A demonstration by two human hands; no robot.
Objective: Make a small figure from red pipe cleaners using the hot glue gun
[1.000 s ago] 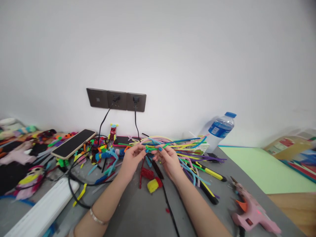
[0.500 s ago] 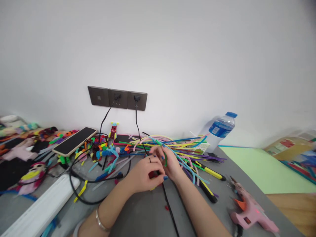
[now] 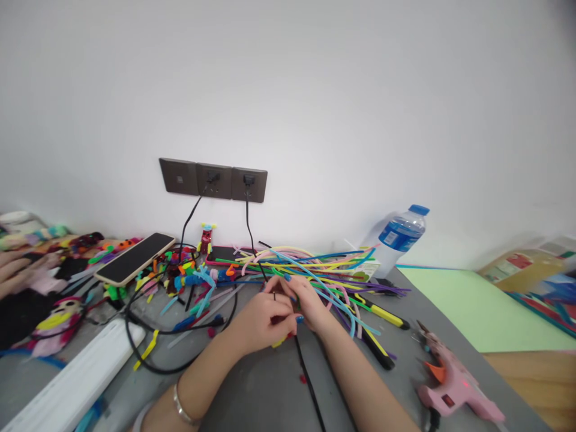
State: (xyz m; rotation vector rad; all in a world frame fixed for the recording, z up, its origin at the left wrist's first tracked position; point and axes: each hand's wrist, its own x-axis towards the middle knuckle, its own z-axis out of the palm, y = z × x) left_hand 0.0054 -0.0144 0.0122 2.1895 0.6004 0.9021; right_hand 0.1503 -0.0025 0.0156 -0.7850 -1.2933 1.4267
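Note:
My left hand (image 3: pixel 267 318) and my right hand (image 3: pixel 311 303) meet over the middle of the grey table (image 3: pixel 256 390), fingers bent together. A green pipe cleaner (image 3: pixel 297 305) shows in part between the fingers of my right hand. My left hand is closed round a small piece that is mostly hidden; a yellow bit (image 3: pixel 279 343) of something peeks out below it. A black cable (image 3: pixel 306 372) passes under both hands. Just behind them lies a loose bundle of coloured pipe cleaners (image 3: pixel 324 264).
At right are a pink glue gun (image 3: pixel 459 384), two yellow-black cutters (image 3: pixel 389 315), a water bottle (image 3: pixel 402 231) and green paper (image 3: pixel 450 306). Leftward lie a phone (image 3: pixel 137 258), a white power strip (image 3: pixel 81 378) and pipe-cleaner figures (image 3: pixel 58 321). Another person's hand (image 3: pixel 13 270) is at far left.
My right fingers have drawn in closer to my left, and less of the green pipe cleaner shows. Another person's hand has come into view at far left.

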